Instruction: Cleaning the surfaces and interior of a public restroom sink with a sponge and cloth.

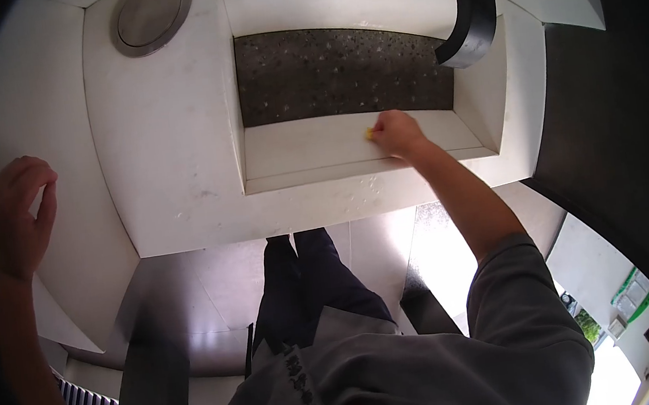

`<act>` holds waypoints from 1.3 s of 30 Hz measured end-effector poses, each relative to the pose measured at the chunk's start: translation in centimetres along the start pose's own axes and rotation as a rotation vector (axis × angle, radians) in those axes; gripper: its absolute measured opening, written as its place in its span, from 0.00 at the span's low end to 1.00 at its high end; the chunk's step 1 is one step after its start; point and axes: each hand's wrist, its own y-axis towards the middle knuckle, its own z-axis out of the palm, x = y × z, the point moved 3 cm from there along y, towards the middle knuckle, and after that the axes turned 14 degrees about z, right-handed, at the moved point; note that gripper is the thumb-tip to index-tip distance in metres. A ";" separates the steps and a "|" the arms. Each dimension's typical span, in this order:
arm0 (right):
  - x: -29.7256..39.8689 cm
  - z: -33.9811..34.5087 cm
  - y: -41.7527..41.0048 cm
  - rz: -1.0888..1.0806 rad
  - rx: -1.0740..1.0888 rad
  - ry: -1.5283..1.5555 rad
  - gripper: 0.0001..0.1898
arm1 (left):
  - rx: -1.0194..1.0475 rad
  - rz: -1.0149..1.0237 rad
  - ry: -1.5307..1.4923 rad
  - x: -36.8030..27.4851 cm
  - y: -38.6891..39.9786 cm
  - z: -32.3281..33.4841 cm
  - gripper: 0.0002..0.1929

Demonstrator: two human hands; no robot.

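Observation:
My right hand (398, 133) pinches a small yellow piece (369, 134), perhaps a sponge or cloth, mostly hidden by the fingers. It is at the near inner wall (306, 144) of a rectangular white sink (235, 110) with a dark speckled bottom (340, 74). At the far left, my left hand (22, 210) is beside the white side panel (60, 172), its fingers loosely curled with a gap to the thumb. Nothing shows in it; whether it touches the surface cannot be told. A black faucet (473, 5) curves over the sink's right end.
A round metal lid (150, 15) is set in the white countertop (164, 137), left of the sink. Water drops and smudges mark the front ledge (360, 195). A dark surface (596, 111) stands to the right. Tiled floor (220, 286) and a dark post (154, 390) show below.

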 end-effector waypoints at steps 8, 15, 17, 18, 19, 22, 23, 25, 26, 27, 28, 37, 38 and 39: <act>12.2 6.1 -1.9 -0.696 0.199 0.153 0.10 | 0.043 0.020 0.034 0.3 -0.4 -1.5 0.06; -12.3 -3.8 8.0 0.269 -0.336 -0.293 0.10 | 0.056 -0.033 -0.001 0.3 -0.7 0.0 0.07; -17.0 -5.0 9.2 0.283 -0.373 -0.359 0.10 | 0.045 -0.034 -0.033 0.3 -0.5 0.3 0.07; -16.6 -5.1 9.2 0.283 -0.374 -0.364 0.10 | 0.043 -0.036 -0.036 0.3 -0.3 0.4 0.07; -15.5 -4.9 8.9 0.303 -0.371 -0.390 0.10 | 0.043 -0.011 -0.010 0.4 -0.2 0.4 0.07; -8.9 -2.5 7.9 0.080 -0.251 -0.363 0.08 | 0.037 0.022 0.027 0.5 0.3 0.5 0.06; -4.7 -1.4 6.1 -0.065 -0.176 -0.265 0.07 | 0.036 0.024 0.030 0.4 0.3 0.9 0.06; 5.4 3.0 2.5 -0.328 0.099 -0.138 0.08 | 0.090 0.015 0.084 0.1 -0.4 -1.5 0.06; 9.2 5.0 0.0 -0.490 0.155 -0.023 0.09 | 0.115 0.011 0.111 0.1 -1.0 -2.2 0.06; 10.9 5.1 -2.0 -0.544 0.253 0.029 0.09 | 0.089 0.027 0.095 0.3 -0.6 -0.8 0.06; 10.3 5.1 -1.3 -0.519 0.237 0.021 0.09 | 0.069 0.012 0.050 0.5 -0.2 0.6 0.07; -9.6 -3.4 8.0 0.014 -0.283 -0.387 0.09 | 0.081 -0.005 0.053 0.1 -0.2 -0.3 0.08; -11.8 -4.4 8.1 0.116 -0.289 -0.415 0.10 | 0.071 0.010 0.067 0.0 -0.2 -0.2 0.08; -13.4 -5.2 8.4 0.218 -0.296 -0.439 0.10 | 0.070 0.004 0.067 0.1 -0.2 0.0 0.08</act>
